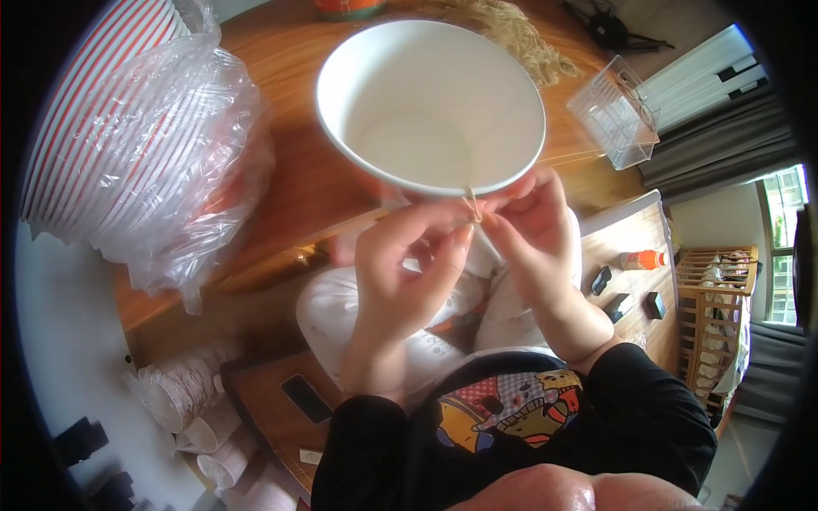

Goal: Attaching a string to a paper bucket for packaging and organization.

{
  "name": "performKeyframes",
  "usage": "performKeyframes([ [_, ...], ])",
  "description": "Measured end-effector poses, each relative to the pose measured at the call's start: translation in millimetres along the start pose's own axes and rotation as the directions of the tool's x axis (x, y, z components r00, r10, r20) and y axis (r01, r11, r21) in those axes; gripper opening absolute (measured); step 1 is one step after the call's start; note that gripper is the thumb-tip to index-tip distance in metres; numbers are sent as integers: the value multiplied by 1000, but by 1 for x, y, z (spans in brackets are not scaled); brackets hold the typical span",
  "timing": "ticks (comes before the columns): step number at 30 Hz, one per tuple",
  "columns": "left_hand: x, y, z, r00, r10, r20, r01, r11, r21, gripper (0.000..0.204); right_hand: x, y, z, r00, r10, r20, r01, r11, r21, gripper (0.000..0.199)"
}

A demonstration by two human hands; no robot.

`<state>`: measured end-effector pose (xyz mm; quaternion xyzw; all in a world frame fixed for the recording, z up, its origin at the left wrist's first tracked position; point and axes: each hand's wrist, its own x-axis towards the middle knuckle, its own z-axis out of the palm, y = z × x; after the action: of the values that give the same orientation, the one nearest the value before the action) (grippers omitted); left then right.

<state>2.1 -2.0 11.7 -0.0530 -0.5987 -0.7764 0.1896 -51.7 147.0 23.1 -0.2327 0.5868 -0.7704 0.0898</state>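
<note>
A large white paper bucket (511,111) is tipped on the wooden table, its open mouth facing me. At the near rim, a thin straw-coloured strand (474,204) comes over the edge and crosses itself just below. My left hand (400,268) pinches the strand between thumb and forefinger. Opposite it, my right hand (537,243) also pinches the strand, fingertips close to the left ones, its upper fingers near the bucket's rim. Whether the strand passes through a hole in the bucket wall, I cannot tell.
A tall stack of red-striped paper buckets (94,128), partly in a clear plastic bag (183,162), stands left. Behind the bucket lies a straw-coloured fibre bundle (532,43). A clear plastic box (615,119) sits right. A phone (306,399) and an orange bottle (641,260) are lower down.
</note>
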Motion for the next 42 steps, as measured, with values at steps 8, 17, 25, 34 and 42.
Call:
performKeyframes([
  [8,4,-12,4,988,137,-72,-126,982,138,14,5,6,-3,999,45,6,-45,983,177,30],
  [17,9,-13,6,980,195,-44,-186,971,153,10,4,6,-1,999,41,6,-41,996,76,31],
  [25,13,-14,5,968,251,-27,-229,920,318,8,1,13,-3,995,-86,-58,81,993,-91,32],
  [34,14,-23,1,965,263,-1,-250,919,304,10,3,13,-5,994,-72,-84,64,994,-91,33],
  [42,7,-11,3,998,-4,-68,3,1000,-15,12,-3,4,-5,995,-96,-7,95,993,-69,34],
])
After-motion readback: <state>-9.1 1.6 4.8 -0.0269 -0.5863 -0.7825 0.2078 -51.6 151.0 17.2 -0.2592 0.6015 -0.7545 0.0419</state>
